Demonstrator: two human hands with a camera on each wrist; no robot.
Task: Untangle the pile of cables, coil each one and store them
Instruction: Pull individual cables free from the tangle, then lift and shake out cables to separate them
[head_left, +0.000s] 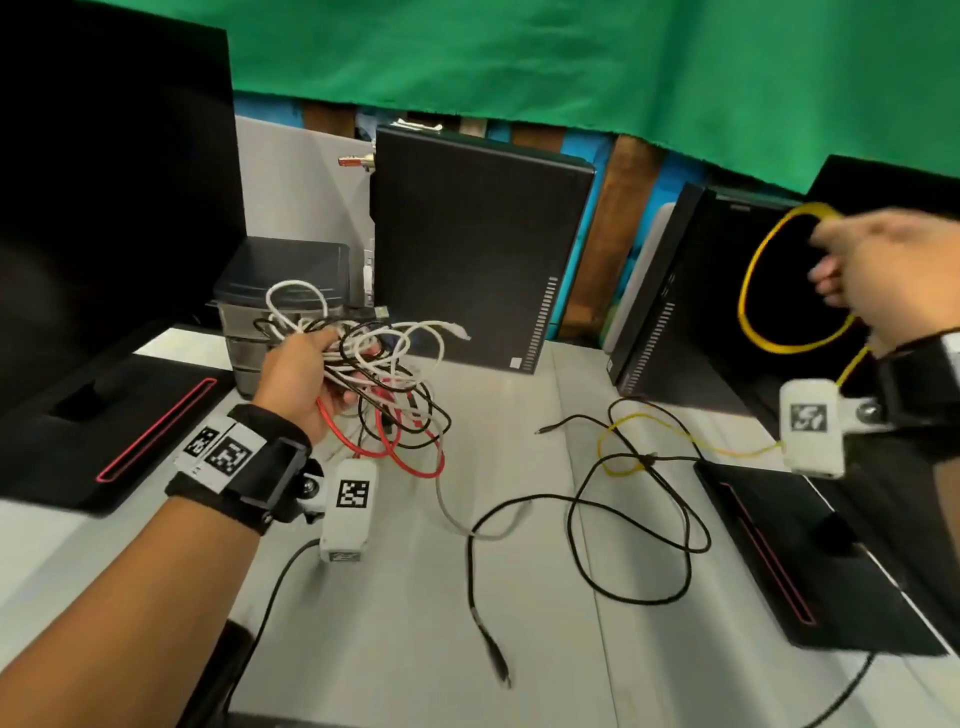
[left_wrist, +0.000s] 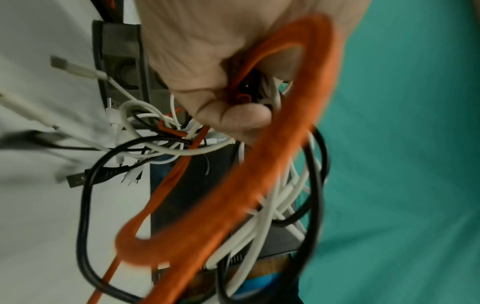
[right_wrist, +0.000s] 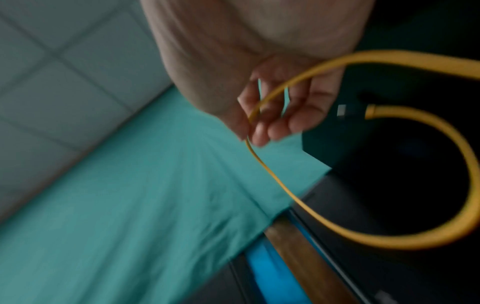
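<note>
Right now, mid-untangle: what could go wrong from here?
1. The yellow cable in the right hand crosses a black cable on the table; pulling may drag or knot it.
2. The left hand grips the tangled bundle; hanging loops could tighten or slip.

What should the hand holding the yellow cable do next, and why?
Probably keep drawing the thin yellow cable up into another loop. The right hand holds only one loop, and the cable's tail trails on the grey table, crossing a loose black cable.
</note>
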